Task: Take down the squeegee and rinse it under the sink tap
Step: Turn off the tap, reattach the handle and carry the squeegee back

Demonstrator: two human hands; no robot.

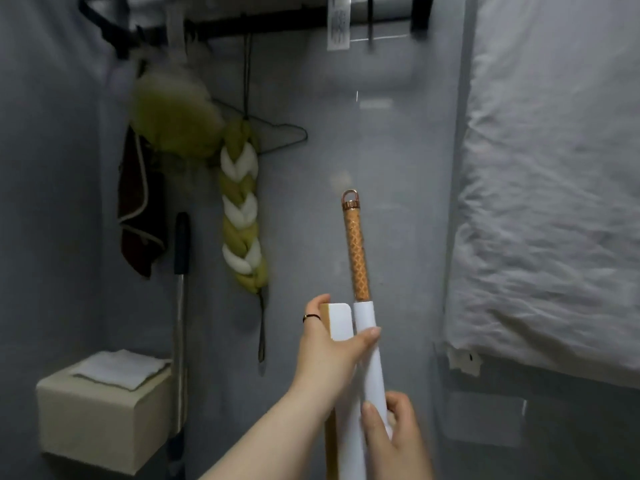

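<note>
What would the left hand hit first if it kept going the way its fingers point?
The left hand points up and right, across the squeegee. Beyond that, probably the bare grey wall, though depth is unclear.

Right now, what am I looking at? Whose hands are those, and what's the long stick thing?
A person wears a camera on their head, so you see what they see. Those are their own hands. The left hand and right hand both hold a squeegee, a wiper with a white body and an orange handle pointing up. Behind it is a grey wall. A green and white braided scrubber and a dark cloth hang at the left. No sink shows here.
</note>
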